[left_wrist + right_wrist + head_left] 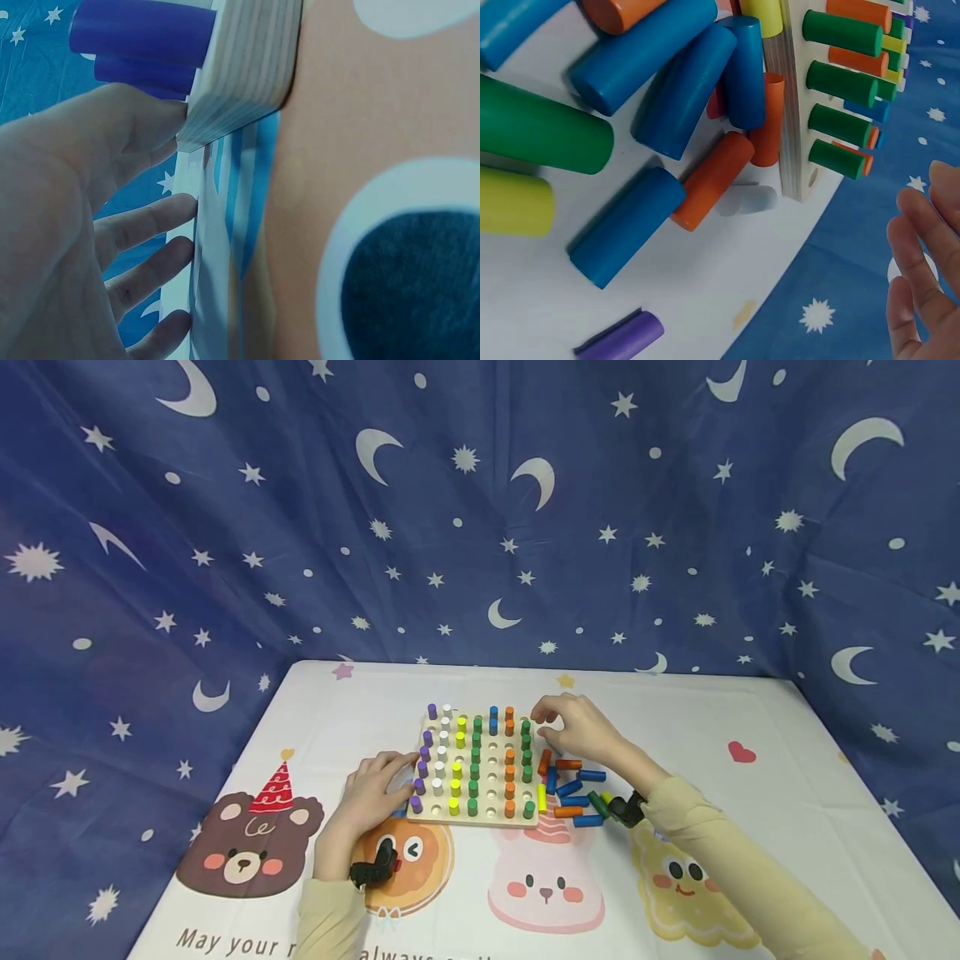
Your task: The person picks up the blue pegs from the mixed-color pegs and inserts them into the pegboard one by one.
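A wooden pegboard (501,817) lies in the middle of the table, with columns of coloured pegs standing in its holes. My left hand (371,793) rests at its left edge, beside the purple pegs (422,770). In the left wrist view the thumb (142,112) touches the board's corner and the other fingers extend below it. My right hand (581,727) hovers by the far right corner, near the green pegs (527,757). Its fingers (922,262) are loosely bent in the right wrist view, with no peg visible between them.
Several loose pegs lie right of the board, among them blue (574,801), orange (568,812) and yellow (542,797) ones. A purple peg (622,337) and a whitish peg (750,199) lie there too. A star-patterned curtain (480,568) hangs behind the table.
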`<action>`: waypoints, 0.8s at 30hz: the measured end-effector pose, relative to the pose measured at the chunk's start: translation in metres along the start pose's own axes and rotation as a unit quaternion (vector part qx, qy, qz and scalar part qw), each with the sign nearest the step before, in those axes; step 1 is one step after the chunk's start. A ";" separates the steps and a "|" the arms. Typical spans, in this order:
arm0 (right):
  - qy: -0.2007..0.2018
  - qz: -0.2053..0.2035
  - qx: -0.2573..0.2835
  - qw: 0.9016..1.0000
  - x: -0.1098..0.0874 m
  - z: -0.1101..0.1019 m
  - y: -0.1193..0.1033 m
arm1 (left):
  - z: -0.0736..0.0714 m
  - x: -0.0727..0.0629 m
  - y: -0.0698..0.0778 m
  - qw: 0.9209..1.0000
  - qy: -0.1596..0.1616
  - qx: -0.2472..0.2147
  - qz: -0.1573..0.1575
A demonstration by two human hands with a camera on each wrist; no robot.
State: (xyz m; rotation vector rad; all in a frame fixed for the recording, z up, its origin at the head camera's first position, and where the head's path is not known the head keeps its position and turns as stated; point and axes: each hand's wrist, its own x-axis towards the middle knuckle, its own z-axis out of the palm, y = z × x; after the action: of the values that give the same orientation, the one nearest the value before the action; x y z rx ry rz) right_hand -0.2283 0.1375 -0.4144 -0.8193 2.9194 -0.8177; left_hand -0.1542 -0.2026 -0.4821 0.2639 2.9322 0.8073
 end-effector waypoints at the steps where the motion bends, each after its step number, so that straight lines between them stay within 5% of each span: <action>1: 0.002 -0.002 0.000 1.000 -0.003 -0.001 0.000 | 0.000 0.000 0.000 1.000 0.000 0.000 0.000; 24: 0.006 0.029 -0.009 1.000 -0.054 -0.003 0.025 | -0.001 -0.001 0.002 1.000 0.001 -0.001 0.000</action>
State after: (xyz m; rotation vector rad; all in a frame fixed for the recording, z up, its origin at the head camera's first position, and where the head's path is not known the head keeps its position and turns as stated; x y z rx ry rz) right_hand -0.1939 0.1835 -0.4311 -0.7284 2.9497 -0.7956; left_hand -0.1532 -0.2018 -0.4807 0.2627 2.9328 0.8109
